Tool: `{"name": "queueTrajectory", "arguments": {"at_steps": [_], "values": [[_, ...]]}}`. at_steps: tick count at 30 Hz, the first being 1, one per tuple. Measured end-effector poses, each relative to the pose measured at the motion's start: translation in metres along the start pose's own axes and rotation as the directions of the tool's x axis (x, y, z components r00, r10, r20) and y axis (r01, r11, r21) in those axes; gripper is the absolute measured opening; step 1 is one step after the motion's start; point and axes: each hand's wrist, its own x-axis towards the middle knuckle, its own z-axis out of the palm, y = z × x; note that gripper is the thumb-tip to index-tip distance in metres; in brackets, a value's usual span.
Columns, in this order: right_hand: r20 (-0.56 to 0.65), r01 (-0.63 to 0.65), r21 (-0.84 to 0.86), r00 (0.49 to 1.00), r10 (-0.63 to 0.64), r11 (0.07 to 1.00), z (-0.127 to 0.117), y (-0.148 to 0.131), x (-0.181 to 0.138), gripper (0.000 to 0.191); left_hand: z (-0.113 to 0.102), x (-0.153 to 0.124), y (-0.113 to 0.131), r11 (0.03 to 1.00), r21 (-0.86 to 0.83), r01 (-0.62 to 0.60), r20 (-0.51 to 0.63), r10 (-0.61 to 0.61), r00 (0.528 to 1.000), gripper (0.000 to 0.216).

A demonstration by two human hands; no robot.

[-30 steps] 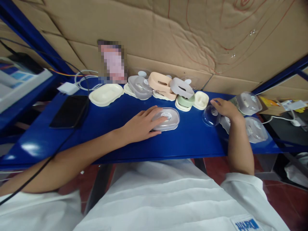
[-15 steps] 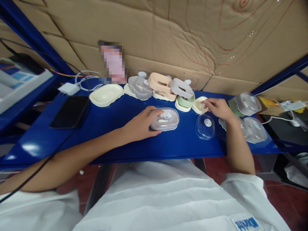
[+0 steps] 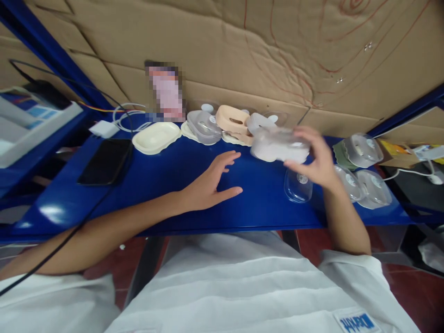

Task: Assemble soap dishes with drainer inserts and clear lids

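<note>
My right hand (image 3: 319, 159) grips one end of a pale soap box with a clear lid (image 3: 277, 145), blurred by motion and raised over the table's back right part. My left hand (image 3: 210, 185) is open, its fingers apart and thumb stretched out, holding nothing above the blue table. Just below the right hand lies a clear lid (image 3: 294, 188) with a round sticker. Behind the held box, partly hidden by it, stand a grey slotted insert (image 3: 257, 121) and stacked peach slotted inserts (image 3: 231, 115). A grey box with a clear lid (image 3: 204, 126) sits left of them.
A cream tray (image 3: 157, 138) lies at the back left, near a black phone (image 3: 104, 162) and a white charger (image 3: 103, 129). Several lidded boxes (image 3: 373, 187) stand at the right end. Cardboard (image 3: 222, 55) walls the back. A black cable crosses the left side.
The lidded soap box has passed from my left hand to my right hand and moved up and right. My left hand has let go and opened.
</note>
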Motion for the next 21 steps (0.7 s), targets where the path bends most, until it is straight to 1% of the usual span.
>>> {"name": "queueTrajectory", "arguments": {"at_steps": [1, 2, 3, 4, 6, 8, 9, 10, 12, 14, 15, 16, 17, 19, 21], "values": [[-0.096, -0.105, -0.108, 0.991, 0.095, 0.989, -0.007, 0.014, 0.001, 0.067, -0.001, 0.000, -0.002, 0.993, 0.111, -0.032, 0.037, 0.028, 0.999, 0.076], [-0.186, -0.225, -0.204, 0.964, 0.188, 0.953, -0.012, 0.028, 0.002, 0.067, -0.001, 0.000, -0.003, 0.970, 0.230, -0.074, 0.089, 0.055, 0.995, 0.068], [-0.257, -0.348, -0.280, 0.925, 0.280, 0.895, -0.014, 0.041, 0.002, 0.067, -0.002, -0.001, -0.004, 0.933, 0.337, -0.123, 0.147, 0.077, 0.986, 0.061], [-0.300, -0.461, -0.338, 0.879, 0.371, 0.820, -0.015, 0.052, 0.002, 0.069, -0.002, -0.001, -0.005, 0.892, 0.418, -0.172, 0.201, 0.094, 0.975, 0.054], [-0.324, -0.632, -0.416, 0.775, 0.543, 0.654, -0.010, 0.070, 0.000, 0.071, 0.000, -0.001, -0.007, 0.828, 0.504, -0.245, 0.279, 0.113, 0.954, 0.047], [-0.305, -0.719, -0.456, 0.680, 0.667, 0.524, -0.001, 0.082, -0.002, 0.071, 0.001, -0.001, -0.008, 0.799, 0.532, -0.279, 0.321, 0.114, 0.940, 0.044], [-0.291, -0.737, -0.468, 0.650, 0.702, 0.489, 0.003, 0.087, -0.003, 0.071, 0.001, -0.001, -0.008, 0.792, 0.539, -0.286, 0.334, 0.111, 0.936, 0.043], [-0.277, -0.742, -0.478, 0.635, 0.721, 0.470, 0.007, 0.091, -0.003, 0.071, 0.001, -0.001, -0.008, 0.788, 0.543, -0.291, 0.346, 0.106, 0.932, 0.043], [-0.255, -0.727, -0.516, 0.635, 0.729, 0.453, 0.012, 0.095, -0.005, 0.067, 0.001, -0.001, -0.009, 0.783, 0.547, -0.295, 0.364, 0.095, 0.926, 0.041], [-0.229, -0.687, -0.571, 0.660, 0.715, 0.451, 0.014, 0.096, -0.006, 0.059, 0.000, 0.000, -0.008, 0.782, 0.548, -0.297, 0.378, 0.085, 0.922, 0.039], [-0.211, -0.660, -0.592, 0.681, 0.701, 0.463, 0.013, 0.095, -0.006, 0.056, 0.000, 0.000, -0.008, 0.781, 0.549, -0.298, 0.382, 0.083, 0.921, 0.038], [-0.177, -0.625, -0.603, 0.710, 0.681, 0.496, 0.013, 0.093, -0.006, 0.054, 0.000, 0.000, -0.008, 0.779, 0.551, -0.299, 0.384, 0.082, 0.920, 0.037], [-0.120, -0.581, -0.600, 0.745, 0.656, 0.550, 0.012, 0.089, -0.005, 0.051, -0.001, 0.000, -0.008, 0.777, 0.554, -0.300, 0.387, 0.079, 0.919, 0.037], [0.038, -0.475, -0.561, 0.803, 0.594, 0.678, 0.012, 0.078, -0.005, 0.045, -0.001, 0.001, -0.008, 0.771, 0.559, -0.305, 0.393, 0.077, 0.916, 0.038], [0.201, -0.379, -0.503, 0.823, 0.532, 0.777, 0.014, 0.063, -0.005, 0.041, -0.001, 0.001, -0.008, 0.770, 0.558, -0.310, 0.398, 0.079, 0.914, 0.039]]}}
